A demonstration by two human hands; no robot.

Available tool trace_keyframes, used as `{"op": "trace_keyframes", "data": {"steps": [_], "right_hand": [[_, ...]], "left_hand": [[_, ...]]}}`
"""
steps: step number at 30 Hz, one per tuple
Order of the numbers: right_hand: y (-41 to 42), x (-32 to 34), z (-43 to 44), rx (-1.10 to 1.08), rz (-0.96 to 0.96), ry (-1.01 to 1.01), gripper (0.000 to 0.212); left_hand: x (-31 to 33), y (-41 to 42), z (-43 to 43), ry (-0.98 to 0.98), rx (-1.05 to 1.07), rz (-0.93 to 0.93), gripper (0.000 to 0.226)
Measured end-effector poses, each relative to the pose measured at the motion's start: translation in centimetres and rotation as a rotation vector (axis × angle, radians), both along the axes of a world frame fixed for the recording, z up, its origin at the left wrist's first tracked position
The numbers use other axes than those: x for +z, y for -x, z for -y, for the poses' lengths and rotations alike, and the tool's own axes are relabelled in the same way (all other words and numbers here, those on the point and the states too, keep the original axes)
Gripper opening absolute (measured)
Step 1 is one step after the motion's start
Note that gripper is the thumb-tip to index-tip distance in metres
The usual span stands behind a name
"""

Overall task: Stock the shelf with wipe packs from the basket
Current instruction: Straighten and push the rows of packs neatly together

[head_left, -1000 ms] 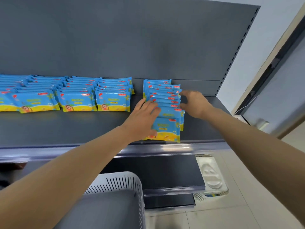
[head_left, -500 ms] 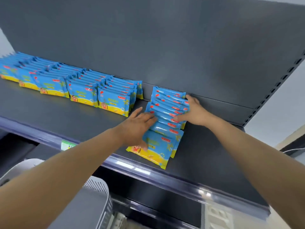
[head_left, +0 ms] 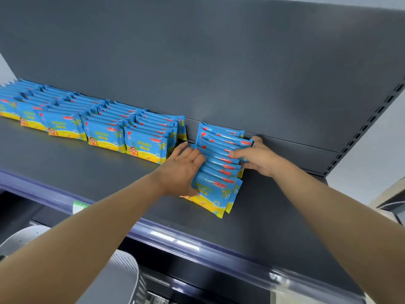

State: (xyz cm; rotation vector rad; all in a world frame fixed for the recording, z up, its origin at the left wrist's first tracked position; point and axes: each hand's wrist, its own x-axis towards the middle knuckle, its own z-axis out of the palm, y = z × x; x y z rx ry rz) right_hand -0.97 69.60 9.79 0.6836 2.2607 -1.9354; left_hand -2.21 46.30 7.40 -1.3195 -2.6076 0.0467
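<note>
Both hands are squeezing the leaning row of wipe packs (head_left: pixel 219 163) on the shelf (head_left: pixel 87 172): left hand (head_left: pixel 182 170) flat, fingers spread; right hand (head_left: pixel 256 157) opposite.

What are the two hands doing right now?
Left hand: open, flat against the row of wipe packs.
Right hand: open, pressing the row's other side.

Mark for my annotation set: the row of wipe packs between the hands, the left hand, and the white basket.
row of wipe packs (head_left: pixel 215 189), head view, blue face of the front pack.
left hand (head_left: pixel 182 170), head view, back of the hand.
white basket (head_left: pixel 126 263), head view, slotted rim.
</note>
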Motion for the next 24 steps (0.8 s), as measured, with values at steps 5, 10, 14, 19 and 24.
{"op": "trace_keyframes", "data": {"steps": [5,10,14,19,24], "right_hand": [[1.2,0.0,0.9,0.017,-0.035,0.058,0.045],[2.4,-0.1,1.6,0.121,-0.052,-0.010,0.027],[3.2,-0.2,1.7,0.099,-0.022,-0.001,0.026],[4.0,-0.5,2.3,0.011,-0.014,0.004,0.030],[4.7,-0.4,3.2,-0.015,0.008,0.005,0.021]], "left_hand": [[0.3,2.0,0.8,0.020,-0.002,-0.076,0.079],[0.4,3.5,2.1,0.003,-0.048,-0.065,0.081],[0.5,4.2,2.3,0.008,-0.083,-0.022,0.082],[0.6,4.4,2.6,-0.002,-0.097,0.002,0.083],[0.5,4.4,3.0,-0.012,-0.085,0.026,0.085]]}}
